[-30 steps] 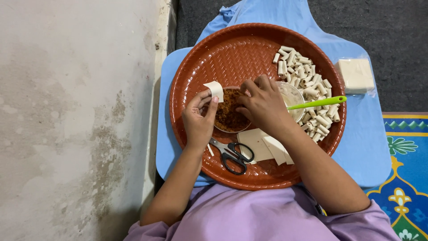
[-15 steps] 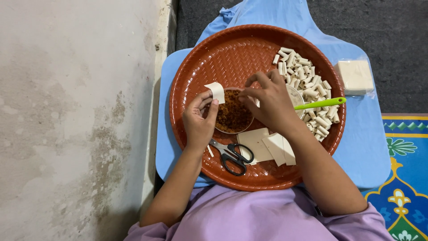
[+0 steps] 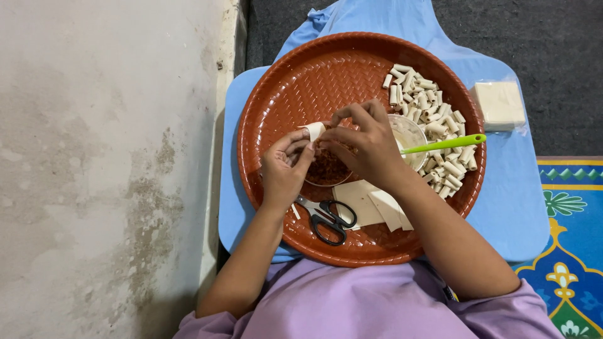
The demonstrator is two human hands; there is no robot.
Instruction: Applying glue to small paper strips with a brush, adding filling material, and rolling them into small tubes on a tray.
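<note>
Together, the left hand and right hand pinch a small white wrapper between their fingertips.

A reddish-brown round tray with a woven basket-weave pattern lies on a pale blue board. Between the hands sits a clear bowl of orange-brown filling. The left hand pinches a cream-white wrapper strip. Beyond the right hand lie off-white rolled pieces and a lime-green handle. Below the hands are black-handled scissors and cream sheets. The sleeves are lilac; the rug is blue with yellow and green motifs.
</note>
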